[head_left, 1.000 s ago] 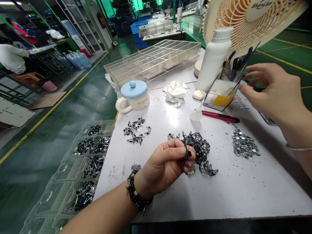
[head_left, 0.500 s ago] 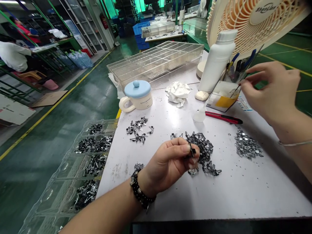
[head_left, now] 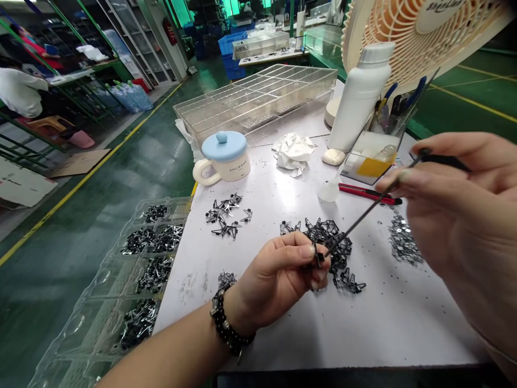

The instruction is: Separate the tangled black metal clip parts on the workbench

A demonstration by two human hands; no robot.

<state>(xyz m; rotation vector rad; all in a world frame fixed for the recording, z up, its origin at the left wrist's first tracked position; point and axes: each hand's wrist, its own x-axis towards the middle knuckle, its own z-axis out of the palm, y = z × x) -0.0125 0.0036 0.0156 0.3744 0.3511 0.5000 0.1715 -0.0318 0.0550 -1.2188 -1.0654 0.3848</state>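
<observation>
My left hand (head_left: 283, 275) is closed, pinching a small black part (head_left: 318, 257) between thumb and fingers just above the white table (head_left: 388, 318). My right hand (head_left: 456, 221) is closed on a thin dark stick (head_left: 363, 218) whose tip touches that part. Right behind the left hand lies a pile of black parts (head_left: 333, 250). A smaller group of black parts (head_left: 226, 213) lies further left, and a heap of silvery metal parts (head_left: 402, 242) lies under the right hand.
A clear container with yellow liquid (head_left: 369, 159), a white bottle (head_left: 359, 97), a fan (head_left: 424, 37), a red cutter (head_left: 365, 193), crumpled tissue (head_left: 293, 151) and a blue-lidded mug (head_left: 224, 156) stand at the back. Clear trays (head_left: 258, 97) lie beyond. A parts tray (head_left: 149, 269) hangs off the left edge.
My right hand has come away from the container of yellow liquid, down and toward me, carrying the thin stick, and its tip now meets the part in my left hand.
</observation>
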